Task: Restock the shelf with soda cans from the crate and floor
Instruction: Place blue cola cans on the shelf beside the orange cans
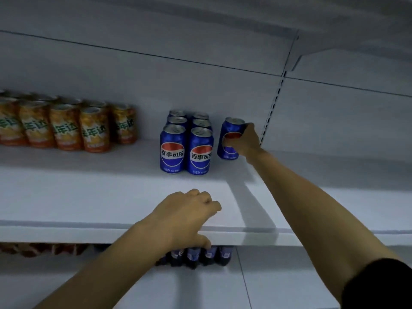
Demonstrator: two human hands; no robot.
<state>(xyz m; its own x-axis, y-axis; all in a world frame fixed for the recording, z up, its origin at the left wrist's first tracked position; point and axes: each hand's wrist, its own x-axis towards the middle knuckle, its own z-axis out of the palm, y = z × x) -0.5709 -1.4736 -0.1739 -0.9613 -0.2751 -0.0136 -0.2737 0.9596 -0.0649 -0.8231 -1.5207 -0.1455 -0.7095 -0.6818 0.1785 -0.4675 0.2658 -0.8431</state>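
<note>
A blue soda can stands upright on the white shelf, just right of a block of several matching blue cans. My right hand reaches in from the right and grips that single can around its side, covering part of its label. My left hand holds the shelf's front edge, with curled fingers on top and the thumb underneath. It holds no can. No crate or floor is in view.
Several orange soda cans stand in rows at the shelf's left. Dark bottles and red packages sit on the level below. A slotted upright runs down the back wall right of my hand. Another shelf hangs overhead.
</note>
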